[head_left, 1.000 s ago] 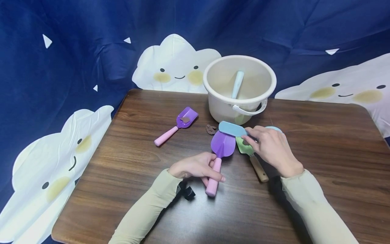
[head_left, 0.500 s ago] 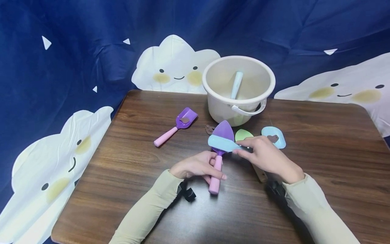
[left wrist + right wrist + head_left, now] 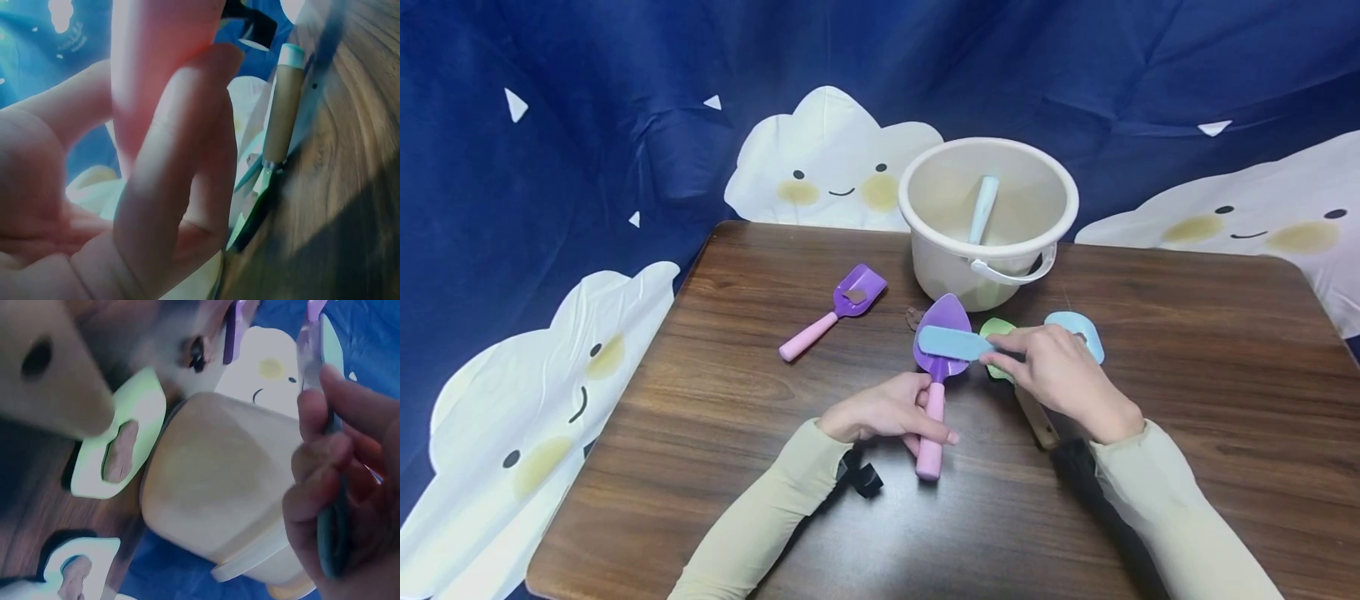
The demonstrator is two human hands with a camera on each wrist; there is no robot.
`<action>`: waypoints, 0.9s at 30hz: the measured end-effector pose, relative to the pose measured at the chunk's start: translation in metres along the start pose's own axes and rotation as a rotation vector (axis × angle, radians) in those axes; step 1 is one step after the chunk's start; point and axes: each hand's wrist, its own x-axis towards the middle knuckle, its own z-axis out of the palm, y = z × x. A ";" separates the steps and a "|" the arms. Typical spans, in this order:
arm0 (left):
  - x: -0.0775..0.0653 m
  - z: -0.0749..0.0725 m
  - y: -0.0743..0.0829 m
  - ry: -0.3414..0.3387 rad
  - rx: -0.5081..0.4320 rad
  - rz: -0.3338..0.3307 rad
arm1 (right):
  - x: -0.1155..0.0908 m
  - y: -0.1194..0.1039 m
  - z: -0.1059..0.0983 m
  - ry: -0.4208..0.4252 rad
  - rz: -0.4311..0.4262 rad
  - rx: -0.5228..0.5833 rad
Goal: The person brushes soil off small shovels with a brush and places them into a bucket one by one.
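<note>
In the head view my left hand (image 3: 891, 408) holds a toy trowel with a purple pointed blade (image 3: 943, 312) by its pink handle (image 3: 930, 454). The left wrist view shows the fingers wrapped loosely round that pink handle (image 3: 162, 69). Thumb and fingers of my right hand (image 3: 1067, 371) pinch a light blue spatula (image 3: 953, 342), its flat blade lying across the purple blade. In the right wrist view the spatula's teal handle (image 3: 331, 544) runs back under the fingers. Whatever lies between the two blades is hidden.
A cream bucket (image 3: 943, 271) with a pale blue handle (image 3: 983, 210) inside stands behind the hands. A purple scoop (image 3: 871, 282) bearing a brown lump (image 3: 854, 296) lies left. Beneath the right hand are a green shovel (image 3: 996, 327) and a blue piece (image 3: 1090, 333). Another brown lump (image 3: 913, 317) sits near the bucket.
The spatula has slid from the trowel's tip down toward its handle, then slightly back up. The trowel's blade has turned to show more of its face. The left hand has barely moved.
</note>
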 end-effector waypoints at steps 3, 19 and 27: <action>-0.001 0.000 0.000 -0.013 0.001 0.006 | 0.002 0.007 0.002 0.115 -0.047 -0.027; -0.002 -0.004 0.001 -0.027 0.023 -0.001 | -0.001 0.001 0.002 0.110 -0.042 0.069; -0.001 -0.005 0.002 -0.011 0.024 -0.002 | -0.002 -0.009 -0.004 -0.199 -0.065 0.168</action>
